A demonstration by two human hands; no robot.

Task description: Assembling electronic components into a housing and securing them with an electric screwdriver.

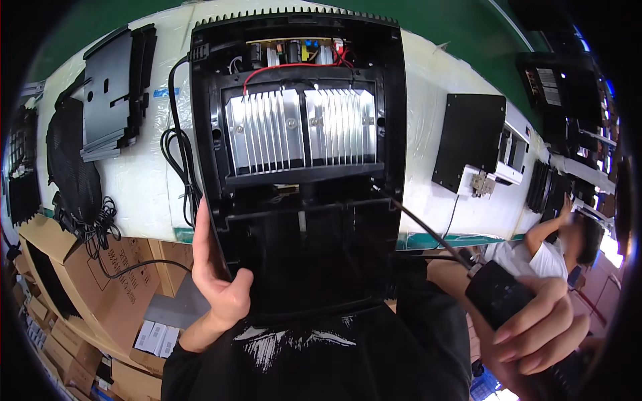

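A long black open housing [307,267] lies in front of me, its near end over the table's edge by my lap. Two silver finned heat sinks [264,134] sit side by side in it, with a red wire [287,65] and a circuit board [297,53] beyond them. My left hand [224,291] grips the housing's near left side, thumb at the rim and fingers along the outer wall. In my right hand [545,327] is a black electric screwdriver [498,294]. Its long shaft reaches to the housing's right inner side, just below the heat sinks; exact contact cannot be made out.
Left of the housing runs a coiled black cable [177,144], with stacked dark metal plates [110,93] and a black mesh bundle [73,160] farther out. A black panel with a metal bracket [471,137] lies right. Cardboard boxes [100,281] stand lower left; another person [542,247] is at right.
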